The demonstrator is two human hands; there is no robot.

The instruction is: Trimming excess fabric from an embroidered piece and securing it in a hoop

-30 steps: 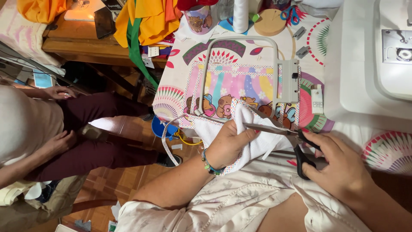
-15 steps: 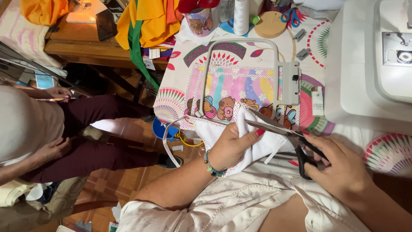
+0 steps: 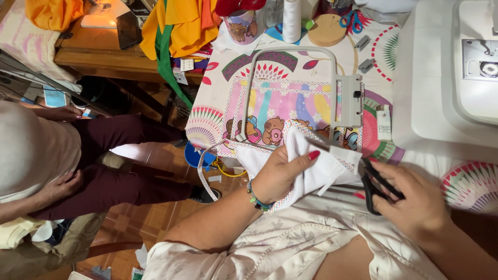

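Near the front edge of the worktop, a folded piece of white cloth with a dotted, colourful border is held up just above the patterned table covering. The left hand grips it from the left, its fingers clamped on the cloth with the red-nailed thumb pressing on top. The right hand holds black-handled scissors, its fingers closed through the handle loops; the blades point left and reach the cloth's upper right edge, though I cannot tell how far apart the blades stand. A beaded bracelet circles the left wrist.

Just behind the cloth lies a grey rectangular embroidery hoop framing a pastel-striped fabric printed with small brown cartoon animals. To the right stands a white sewing machine, its needle plate showing at the top right. At the far edge of the worktop are a white thread spool, a round wooden disc, blue-handled scissors and a printed cup. Yellow and green fabric hangs over the left end.

On the left, another person in dark red trousers sits apart, one hand resting on a thigh, above a tiled floor.
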